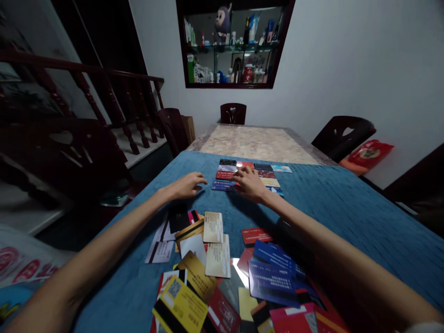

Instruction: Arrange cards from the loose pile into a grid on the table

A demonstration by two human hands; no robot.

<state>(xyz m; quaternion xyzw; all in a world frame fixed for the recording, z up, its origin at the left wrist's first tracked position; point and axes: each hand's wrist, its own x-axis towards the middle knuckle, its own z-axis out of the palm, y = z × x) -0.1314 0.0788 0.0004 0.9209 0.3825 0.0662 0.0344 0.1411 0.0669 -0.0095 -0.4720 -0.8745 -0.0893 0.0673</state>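
Observation:
Several plastic cards lie in neat rows at the far part of the blue cloth, among them a dark blue card [222, 185] and a red card [225, 175]. My right hand [250, 185] is over the middle of these rows, fingers bent and apart, hiding some cards; whether its fingertips touch them is unclear. To their left, my left hand [189, 186] hovers close to the cloth, thumb apart from the fingers and nothing held. Nearer me is a loose, overlapping spread of cards, with a yellow card [182, 305], a cream card [218, 256] and a blue card [272, 281].
A blue cloth [347, 208] covers the near part of the table; its far end shows a patterned top [249, 138]. Dark chairs [233, 114] stand around it. A red bag [371, 155] is at the right, a white plastic bag [24, 259] at the left.

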